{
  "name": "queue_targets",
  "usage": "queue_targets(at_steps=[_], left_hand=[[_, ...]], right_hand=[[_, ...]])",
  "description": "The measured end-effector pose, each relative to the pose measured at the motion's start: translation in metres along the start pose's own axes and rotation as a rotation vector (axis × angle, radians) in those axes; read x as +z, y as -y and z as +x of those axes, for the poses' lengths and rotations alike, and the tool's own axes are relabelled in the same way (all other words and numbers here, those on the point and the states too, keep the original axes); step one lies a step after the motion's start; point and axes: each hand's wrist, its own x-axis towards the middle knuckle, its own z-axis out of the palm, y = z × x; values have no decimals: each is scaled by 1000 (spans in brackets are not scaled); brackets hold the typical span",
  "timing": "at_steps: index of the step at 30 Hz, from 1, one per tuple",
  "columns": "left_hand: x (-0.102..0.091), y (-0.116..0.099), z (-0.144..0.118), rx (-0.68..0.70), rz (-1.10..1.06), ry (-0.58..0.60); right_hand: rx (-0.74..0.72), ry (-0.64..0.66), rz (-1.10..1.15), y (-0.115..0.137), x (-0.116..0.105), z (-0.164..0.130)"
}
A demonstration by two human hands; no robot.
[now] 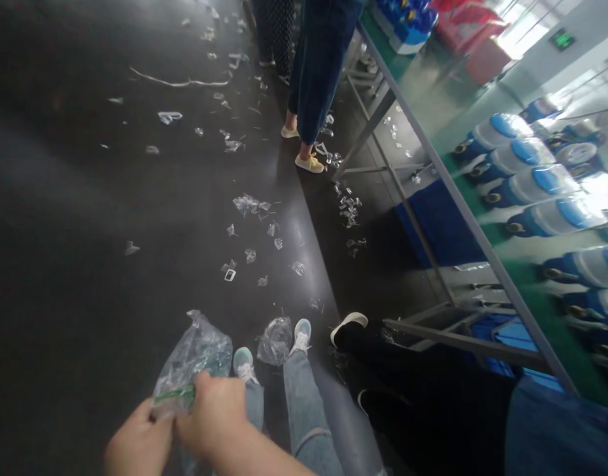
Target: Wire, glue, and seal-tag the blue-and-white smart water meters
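At the lower left, a clear plastic bag [197, 347] is pinched between my two hands, its body hanging out beyond them. A green strip [177, 394] runs across the bag from one hand to the other; what it is exactly I cannot make out. My left hand [139, 439] is closed on the bag's gathered edge. My right hand [214, 410] is also closed, its fingers curled at the other end of the green strip. Another crumpled clear plastic bag [274, 341] lies on the floor between my shoes.
Scraps of clear plastic [249, 205] litter the dark floor [85, 297]. On the right, a long metal-framed table [482, 244] with a green top carries rows of blue-and-white containers [536, 178]. One person [316, 73] stands ahead beside it, another person [433, 390] close on my right.
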Motion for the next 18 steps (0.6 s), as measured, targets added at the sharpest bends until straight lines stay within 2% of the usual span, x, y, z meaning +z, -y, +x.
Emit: queue_targets(at_steps=[4, 6, 8, 10, 12, 18], left_hand=[[41, -22, 31, -25, 74, 24], [64, -30, 46, 19, 97, -32], [87, -34, 64, 51, 125, -114], [106, -34, 86, 34, 149, -175], [122, -31, 111, 19, 165, -222], [158, -18, 175, 37, 139, -321]], right_hand=[[143, -34, 55, -35, 10, 60], [203, -104, 66, -53, 15, 83], [192, -194, 40, -69, 22, 101], [118, -247, 15, -82, 33, 114], [66, -245, 23, -92, 45, 124], [79, -188, 210, -117, 73, 153]])
